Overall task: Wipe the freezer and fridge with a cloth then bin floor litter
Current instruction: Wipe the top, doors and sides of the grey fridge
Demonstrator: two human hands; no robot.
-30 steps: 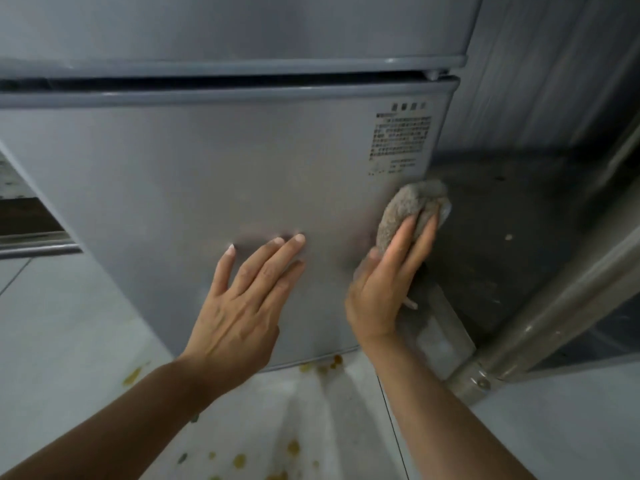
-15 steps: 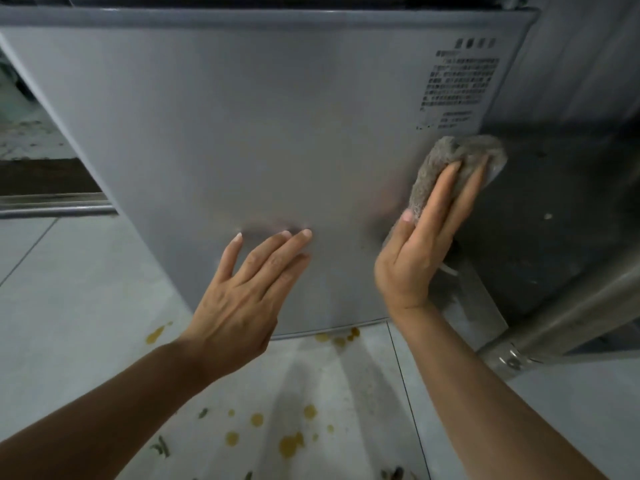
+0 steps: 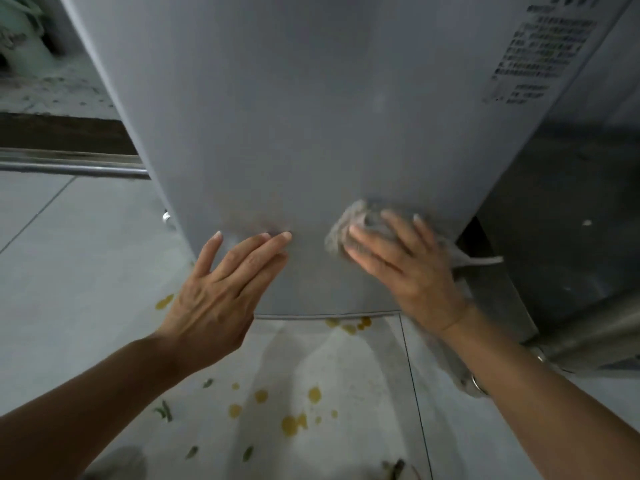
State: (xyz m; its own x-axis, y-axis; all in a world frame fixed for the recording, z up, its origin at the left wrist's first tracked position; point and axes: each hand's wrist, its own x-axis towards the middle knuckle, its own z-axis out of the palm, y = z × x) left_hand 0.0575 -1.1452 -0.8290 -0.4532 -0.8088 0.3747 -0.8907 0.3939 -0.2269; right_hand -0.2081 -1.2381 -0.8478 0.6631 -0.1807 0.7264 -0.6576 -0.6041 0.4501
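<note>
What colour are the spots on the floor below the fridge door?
Yellow spots on pale grey floor, clearest in the head view.

Both forearms were bare, no sleeve showing anywhere along them up to the picture's lower edge. The left hand (image 3: 221, 292) wore no ring or watch, and its fingernails were short and pale. The right hand (image 3: 405, 268) was likewise unadorned, its nails blurred, the wrist bare.
</note>
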